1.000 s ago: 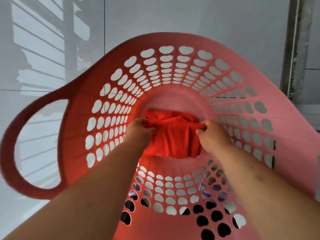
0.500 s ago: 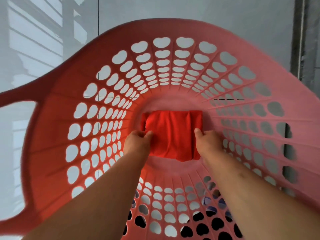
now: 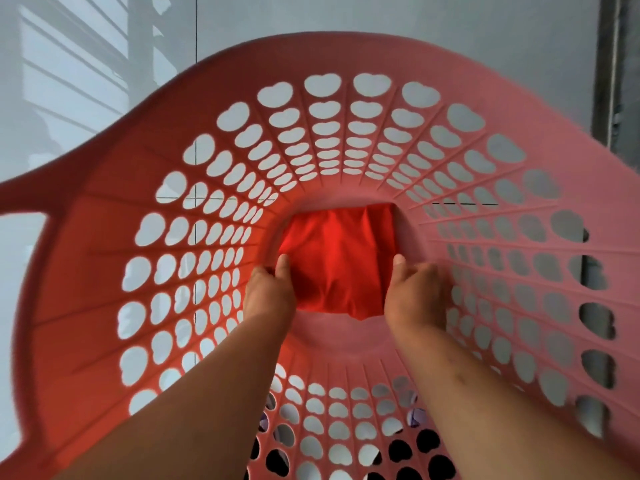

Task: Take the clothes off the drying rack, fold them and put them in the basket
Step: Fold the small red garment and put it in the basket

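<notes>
I look straight down into a pink-red plastic laundry basket (image 3: 363, 60) whose walls are pierced with heart-shaped holes. A folded red garment (image 3: 336, 258) lies flat on the basket's bottom. My left hand (image 3: 268, 294) grips the garment's left edge, thumb on top of the cloth. On the right edge sits my right hand (image 3: 417, 294), thumb likewise pressed on the fabric. Both forearms reach down into the basket from the lower edge. The drying rack is out of view.
The basket stands on pale grey floor tiles (image 3: 450, 22). Its loop handle (image 3: 20, 202) sticks out at the left. A grey metal frame or post (image 3: 614, 81) runs down the right side. Dark shapes show through the holes in the near wall.
The bunched garment has been lowered and spread flat on the basket's bottom. My hands have slid from its upper corners down to its side edges, and the view has closed in.
</notes>
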Tool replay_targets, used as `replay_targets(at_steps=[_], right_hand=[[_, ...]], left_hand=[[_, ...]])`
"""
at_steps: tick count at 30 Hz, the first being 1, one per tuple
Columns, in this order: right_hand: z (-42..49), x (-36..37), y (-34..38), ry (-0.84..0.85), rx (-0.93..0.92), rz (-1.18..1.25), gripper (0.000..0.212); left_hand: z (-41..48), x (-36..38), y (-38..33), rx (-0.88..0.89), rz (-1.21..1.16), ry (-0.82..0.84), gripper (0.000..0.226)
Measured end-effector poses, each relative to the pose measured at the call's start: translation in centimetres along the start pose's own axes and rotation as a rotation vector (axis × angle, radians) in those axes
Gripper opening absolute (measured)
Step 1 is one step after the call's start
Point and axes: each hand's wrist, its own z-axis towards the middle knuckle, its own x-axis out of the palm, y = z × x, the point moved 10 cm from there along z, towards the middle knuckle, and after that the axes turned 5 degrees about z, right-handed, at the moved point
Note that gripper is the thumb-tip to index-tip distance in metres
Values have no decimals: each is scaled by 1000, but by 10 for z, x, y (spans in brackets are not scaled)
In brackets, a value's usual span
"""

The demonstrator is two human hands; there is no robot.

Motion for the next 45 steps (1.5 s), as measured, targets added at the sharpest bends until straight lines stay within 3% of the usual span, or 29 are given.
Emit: replay_targets(at_steps=[5,9,13,17,21,26,31,38,40,42,44,45], right_hand=[[-14,16,-37,101,182,5,45],[-12,3,-28,48,124,125,34],[-2,-1,-48,8,209,160,45],[-8,17,-47,92,178,223,61],[-25,36,-46,230,258,178,46],[-30,38,-49,195,304,300,42],[-37,39,-51,222,315,392,21],[-16,22,-72,56,463,532,8],[-11,18,-68,69,383,293,6],[-12,4,-40,5,163,54,24],[-27,0,17,-37,-267,-111,47],[-40,11,41,20,-476,-234,57]], left_hand=[[-1,10,12,-21,-9,39,50],[2,0,11,58,5,-31,41],[10,-17,13,14,-34,-111,42],[9,-8,14,3,24,-45,42],[4,-2,21,-33,-5,-24,43],[5,-1,23,-58,-69,-8,42],[3,-1,24,-64,-112,-12,42],[4,-7,24,-98,-79,-93,36],[6,0,28,-122,39,-59,36],[3,3,24,-60,138,-55,39],[-12,2,-3,210,332,-143,52],[-25,8,-21,396,448,-163,60]])
